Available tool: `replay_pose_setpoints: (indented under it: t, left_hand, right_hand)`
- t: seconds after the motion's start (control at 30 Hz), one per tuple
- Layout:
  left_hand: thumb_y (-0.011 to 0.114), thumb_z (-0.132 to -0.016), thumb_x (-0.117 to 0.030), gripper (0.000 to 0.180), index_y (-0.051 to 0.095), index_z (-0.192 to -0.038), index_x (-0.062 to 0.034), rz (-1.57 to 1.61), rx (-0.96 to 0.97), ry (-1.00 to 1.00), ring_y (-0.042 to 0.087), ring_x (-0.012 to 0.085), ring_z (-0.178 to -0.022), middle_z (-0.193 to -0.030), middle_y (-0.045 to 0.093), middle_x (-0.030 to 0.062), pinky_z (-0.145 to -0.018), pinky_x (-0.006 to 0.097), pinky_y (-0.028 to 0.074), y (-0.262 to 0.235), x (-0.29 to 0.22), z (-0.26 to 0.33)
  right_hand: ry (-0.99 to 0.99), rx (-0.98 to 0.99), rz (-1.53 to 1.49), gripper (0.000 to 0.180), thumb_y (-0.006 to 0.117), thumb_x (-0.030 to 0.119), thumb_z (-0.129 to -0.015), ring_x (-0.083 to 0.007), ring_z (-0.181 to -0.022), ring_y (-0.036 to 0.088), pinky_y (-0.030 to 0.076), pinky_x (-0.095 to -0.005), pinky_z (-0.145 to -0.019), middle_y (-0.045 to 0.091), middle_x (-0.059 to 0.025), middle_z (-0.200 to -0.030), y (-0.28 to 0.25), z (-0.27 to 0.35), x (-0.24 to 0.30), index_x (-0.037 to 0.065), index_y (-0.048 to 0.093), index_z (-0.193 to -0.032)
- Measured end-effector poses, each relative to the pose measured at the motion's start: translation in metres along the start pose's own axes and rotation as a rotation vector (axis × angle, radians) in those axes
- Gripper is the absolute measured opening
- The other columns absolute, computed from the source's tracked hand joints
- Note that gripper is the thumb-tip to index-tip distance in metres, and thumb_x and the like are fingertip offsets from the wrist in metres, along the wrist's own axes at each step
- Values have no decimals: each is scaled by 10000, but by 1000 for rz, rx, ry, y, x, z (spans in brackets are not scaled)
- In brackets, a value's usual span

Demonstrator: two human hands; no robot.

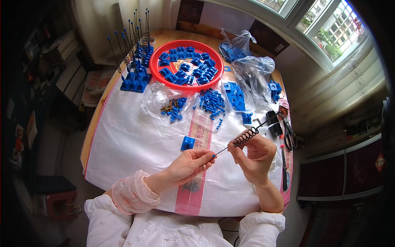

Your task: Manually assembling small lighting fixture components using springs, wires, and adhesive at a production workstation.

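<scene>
A black coiled wire (246, 136) is held above the table between two bare hands; its thin straight end, tipped with blue, is pinched between the thumb and forefinger of the left hand (191, 164), whose other fingers are curled in; the coil itself is held by the curled fingers of the right hand (256, 154), set close together near the coil's lower end, though the exact contact is partly hidden; the other straight end is pointed up and to the right, and whether anything behind it is touched cannot be told.

Just beyond the left hand, a single blue block (188, 143) is laid on the white sheet (123, 131); farther back, small blue pins (212, 103) are heaped beside a clear plastic bag (154, 103); to their right, flat blue pieces (235, 96) are held in a clear container (250, 108); behind the pins, many blue parts (201, 80) are spread in a red tray (154, 66); at its left, tall springy wires (131, 49) are stood in blue bases (135, 82); black-handled scissors (290, 138) are placed near the right edge.
</scene>
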State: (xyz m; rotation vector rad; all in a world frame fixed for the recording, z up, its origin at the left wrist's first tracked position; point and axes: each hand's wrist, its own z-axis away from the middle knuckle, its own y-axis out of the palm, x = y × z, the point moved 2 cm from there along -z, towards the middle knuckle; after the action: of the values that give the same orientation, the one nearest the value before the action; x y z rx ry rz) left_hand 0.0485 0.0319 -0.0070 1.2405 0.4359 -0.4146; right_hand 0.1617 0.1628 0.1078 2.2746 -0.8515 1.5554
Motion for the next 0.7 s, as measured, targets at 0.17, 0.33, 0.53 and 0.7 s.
replay_pose_setpoints:
  t: [0.17,0.33,0.53,0.7]
  left_hand:
    - [608,-998,-146,178,664,-1108,-19,5,0,-2,598,56,-837,-978,657,27,-752,167,528,0,0,0]
    - [607,-999,-151,180,663,-1108,-19,1,3,-3,596,52,-837,-978,656,23,-753,164,526,1,0,0]
    - [606,-999,-150,183,663,-1112,-18,-5,-3,-12,595,50,-840,-981,655,21,-753,163,527,-1,0,0]
    - [606,-999,-146,182,665,-1114,-17,-1,-4,-2,597,50,-842,-981,656,22,-754,163,528,0,1,0]
  right_hand:
    - [5,-5,1,137,729,-138,-761,-81,-656,568,429,-228,-572,671,-60,-793,0,-1,0,-45,684,-852]
    - [-101,43,58,92,674,-153,-808,-89,-557,583,428,-205,-486,675,-116,-776,-3,-3,0,-99,661,-882]
    - [-116,37,23,88,674,-151,-809,-92,-557,586,428,-205,-485,676,-122,-782,-3,-3,0,-102,659,-879]
    - [2,2,-9,144,727,-141,-757,-82,-657,571,431,-228,-574,675,-64,-802,0,-1,1,-46,687,-858]
